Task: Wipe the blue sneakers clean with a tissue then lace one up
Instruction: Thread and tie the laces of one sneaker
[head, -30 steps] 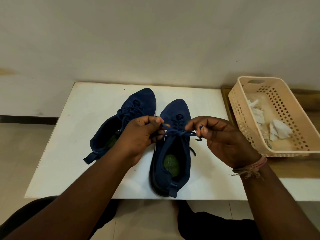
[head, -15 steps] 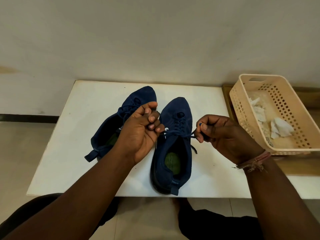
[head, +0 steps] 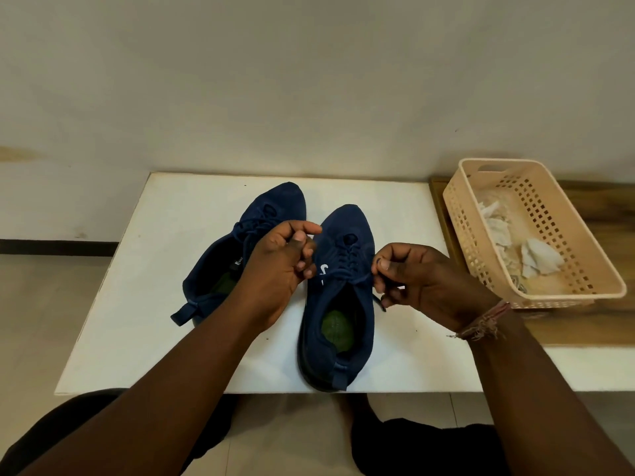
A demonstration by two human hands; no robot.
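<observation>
Looking down from the head camera, the two blue sneakers stand side by side on the white worktop, toes toward the wall, heels toward the person. The right sneaker is the one in hand; its long axis runs nearly straight away from the body, while the left sneaker angles off to the left.

The right hand sits just right of the laced throat, finger and thumb pinching the lace where it leaves the upper eyelets, with a loose end hanging below the fingers.

The left hand hovers over the gap between the shoes, fingers curled as if around the other lace end, though no lace shows in it, so I cannot tell what it holds.

The lace runs crosswise to the shoe's axis, so the next pull probably goes sideways, outward from the eyelets.

Crumpled tissue lies in the beige basket at the right, which suggests wiping is done.
</observation>
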